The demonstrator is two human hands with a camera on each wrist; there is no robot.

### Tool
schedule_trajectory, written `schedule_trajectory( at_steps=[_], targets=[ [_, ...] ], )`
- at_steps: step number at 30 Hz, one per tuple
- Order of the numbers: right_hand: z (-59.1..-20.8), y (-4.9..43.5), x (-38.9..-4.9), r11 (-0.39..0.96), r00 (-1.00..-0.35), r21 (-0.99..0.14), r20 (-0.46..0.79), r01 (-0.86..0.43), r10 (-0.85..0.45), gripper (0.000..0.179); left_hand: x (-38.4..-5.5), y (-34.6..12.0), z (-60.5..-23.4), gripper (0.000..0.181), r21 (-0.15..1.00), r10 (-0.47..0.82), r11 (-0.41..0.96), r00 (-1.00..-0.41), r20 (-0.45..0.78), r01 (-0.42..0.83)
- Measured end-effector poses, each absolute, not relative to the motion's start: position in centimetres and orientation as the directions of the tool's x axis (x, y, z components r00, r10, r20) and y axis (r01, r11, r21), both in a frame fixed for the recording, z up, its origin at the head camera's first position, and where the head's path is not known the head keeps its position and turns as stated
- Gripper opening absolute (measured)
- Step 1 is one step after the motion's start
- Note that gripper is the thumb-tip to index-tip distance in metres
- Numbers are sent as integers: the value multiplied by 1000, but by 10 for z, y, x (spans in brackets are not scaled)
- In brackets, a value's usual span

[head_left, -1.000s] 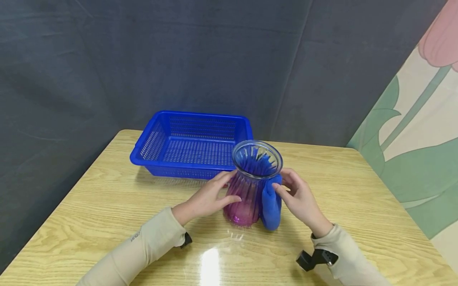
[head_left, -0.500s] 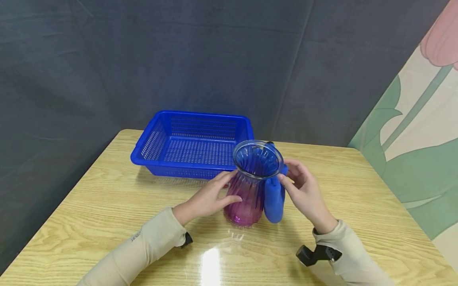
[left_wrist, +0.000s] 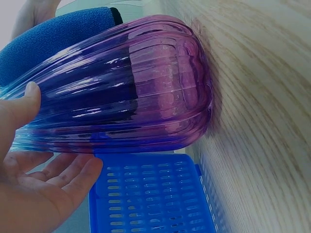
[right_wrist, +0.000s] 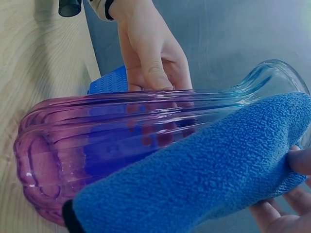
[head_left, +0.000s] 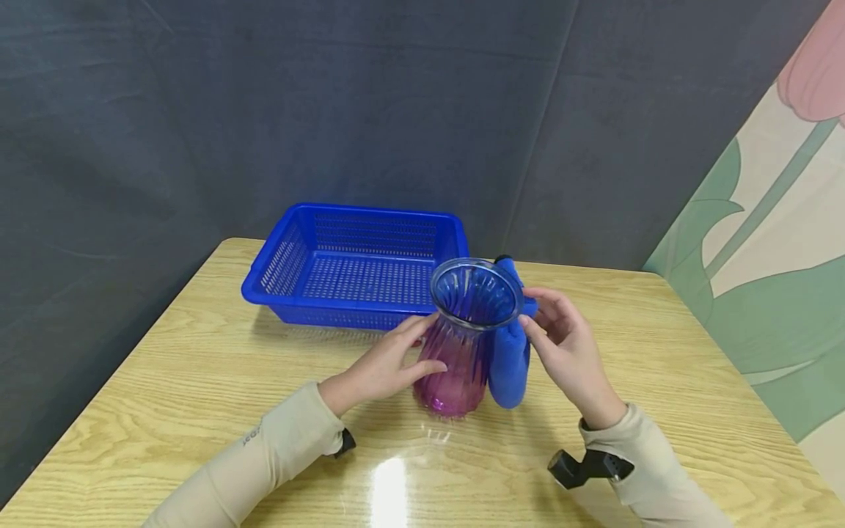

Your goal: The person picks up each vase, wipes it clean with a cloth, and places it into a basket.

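Note:
A ribbed glass vase point(head_left: 452, 367), pink at the base and blue toward its flared rim, stands upright on the table. My left hand point(head_left: 389, 364) holds its left side, thumb in front and fingers behind, as the left wrist view point(left_wrist: 53, 189) also shows. A folded blue cloth point(head_left: 509, 367) with a dark edge hangs along the vase's right side. My right hand point(head_left: 566, 352) pinches its upper part between thumb and fingers, just below the rim. In the right wrist view the fuzzy cloth point(right_wrist: 204, 170) lies along the glass.
A blue perforated plastic basket point(head_left: 359, 302) stands behind and left of the vase, close to it. The wooden table point(head_left: 198, 381) meets a dark curtain point(head_left: 370, 110) at its back edge. A floral panel point(head_left: 759, 257) is at the right.
My right hand has moved up and slightly away along the vase with the cloth, from the body toward the rim. The left hand and the vase have stayed in place.

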State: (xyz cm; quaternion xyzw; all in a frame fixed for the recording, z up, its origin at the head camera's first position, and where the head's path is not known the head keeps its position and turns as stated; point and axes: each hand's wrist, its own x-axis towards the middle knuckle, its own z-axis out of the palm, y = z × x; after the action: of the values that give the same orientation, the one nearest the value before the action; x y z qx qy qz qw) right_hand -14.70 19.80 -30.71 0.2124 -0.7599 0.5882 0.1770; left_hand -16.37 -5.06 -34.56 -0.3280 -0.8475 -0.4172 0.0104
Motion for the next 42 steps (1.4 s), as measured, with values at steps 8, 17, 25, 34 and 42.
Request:
schedule_trajectory(
  at_steps=[8, 17, 25, 34, 42],
  targets=[
    [-309, 196, -148, 220, -849, -820, 510, -528, -139, 32, -163, -51, -344, 69, 699, 549, 429, -779, 302, 573],
    [-314, 194, -149, 240, -846, -812, 502, -532, -177, 31, -164, -50, -345, 69, 707, 547, 426, -783, 296, 565],
    [-318, 194, -148, 308, -850, -792, 481, -527, -216, 31, -163, -50, -344, 69, 703, 548, 432, -784, 292, 565],
    [-325, 195, -147, 354, -860, -784, 461, -510, -217, 31, -164, -49, -345, 69, 708, 546, 433, -787, 287, 558],
    [-333, 194, -146, 323, -858, -795, 470, -514, -209, 30, -163, -49, -346, 70, 701, 544, 443, -789, 285, 558]
  ],
)
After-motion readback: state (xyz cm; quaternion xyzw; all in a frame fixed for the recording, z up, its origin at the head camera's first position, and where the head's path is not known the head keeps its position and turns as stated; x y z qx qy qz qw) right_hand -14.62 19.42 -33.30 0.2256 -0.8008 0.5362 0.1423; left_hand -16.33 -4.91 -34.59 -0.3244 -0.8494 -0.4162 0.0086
